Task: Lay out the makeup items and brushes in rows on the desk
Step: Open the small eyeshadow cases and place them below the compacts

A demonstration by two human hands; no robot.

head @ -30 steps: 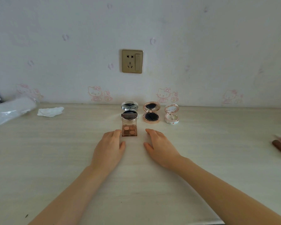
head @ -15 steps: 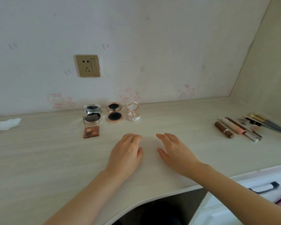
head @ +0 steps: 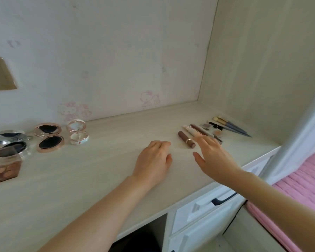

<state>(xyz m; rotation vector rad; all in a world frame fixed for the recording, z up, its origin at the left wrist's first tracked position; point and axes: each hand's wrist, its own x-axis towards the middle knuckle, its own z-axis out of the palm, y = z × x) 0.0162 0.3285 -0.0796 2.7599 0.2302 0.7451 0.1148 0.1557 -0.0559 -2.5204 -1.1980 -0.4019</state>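
Left hand (head: 154,159) flat, palm down, fingers (head: 160,145) loosely together. Right hand (head: 214,157) raised beside it, fingers (head: 205,140) straight, thumb spread, holding nothing. Both forearms bare, stretched forward.

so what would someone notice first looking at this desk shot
Most likely the two bare hands mid-desk: the left hand rests palm down, while the right hand reaches with straight fingers toward a brown lipstick tube. Behind that tube, a cluster of slim makeup sticks and brushes lies near the right wall. At far left sit open compacts, the rose-gold compact most eye-catching, with an eyeshadow palette in front.
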